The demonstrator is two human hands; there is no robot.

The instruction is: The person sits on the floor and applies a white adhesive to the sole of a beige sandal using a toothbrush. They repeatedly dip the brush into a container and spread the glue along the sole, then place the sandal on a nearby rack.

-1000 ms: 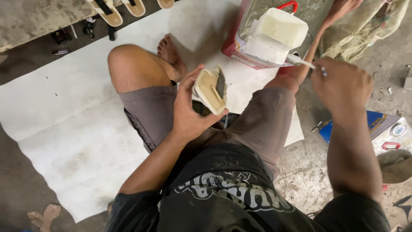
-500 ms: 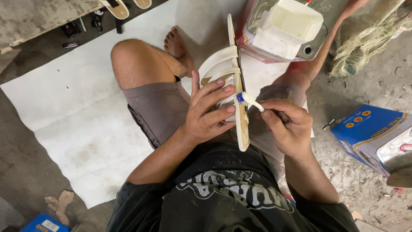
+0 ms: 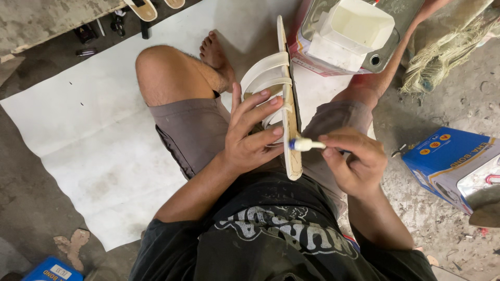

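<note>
I sit on the floor with a cream strapped sandal (image 3: 285, 93) held on edge over my lap. My left hand (image 3: 252, 132) grips it from the strap side, fingers spread across the white straps. My right hand (image 3: 354, 161) pinches a small glue brush (image 3: 307, 144) whose white, blue-ringed tip touches the sandal's sole edge near the heel end. A white glue tub (image 3: 354, 28) sits in a tin container (image 3: 312, 49) just beyond my right knee.
A white sheet (image 3: 94, 130) covers the floor under my legs. A blue carton (image 3: 450, 158) lies at the right on bare concrete. More sandals (image 3: 143, 8) rest at the top left by a ledge. Frayed sacking (image 3: 442, 57) lies top right.
My right hand came back from the glue tub with the brush to the sandal's sole edge. My left hand turned the sandal on edge and holds it steady there.
</note>
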